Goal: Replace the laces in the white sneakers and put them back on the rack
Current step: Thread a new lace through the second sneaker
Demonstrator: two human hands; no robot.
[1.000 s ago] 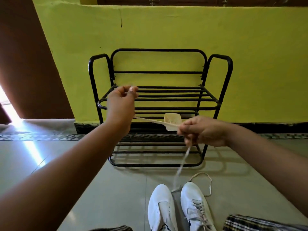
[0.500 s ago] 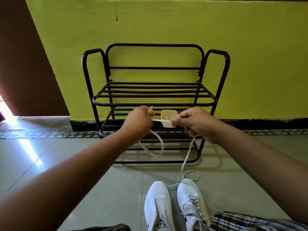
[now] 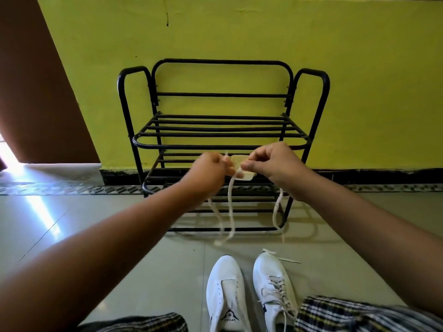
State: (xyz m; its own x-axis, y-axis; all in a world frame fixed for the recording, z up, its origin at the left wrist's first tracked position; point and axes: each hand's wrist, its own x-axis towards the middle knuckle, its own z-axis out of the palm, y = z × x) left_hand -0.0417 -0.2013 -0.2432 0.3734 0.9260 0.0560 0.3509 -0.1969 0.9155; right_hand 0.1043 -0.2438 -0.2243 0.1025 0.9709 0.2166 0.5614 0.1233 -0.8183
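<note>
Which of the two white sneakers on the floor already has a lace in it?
The right-hand sneaker: a lace criss-crosses up its front. The left-hand sneaker beside it shows only bare eyelets and an open tongue.

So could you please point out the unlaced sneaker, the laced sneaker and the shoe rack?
unlaced sneaker [image 3: 225, 279], head view, on its toe.
laced sneaker [image 3: 271, 271], head view, on its toe.
shoe rack [image 3: 223, 94], head view, on its back rail.

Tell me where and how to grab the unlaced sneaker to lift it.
Grip the unlaced sneaker at its open collar, coming from above: with no lace, the tongue area gapes upward, so fingers can hook inside. It stands upright, toe toward the rack.
</note>
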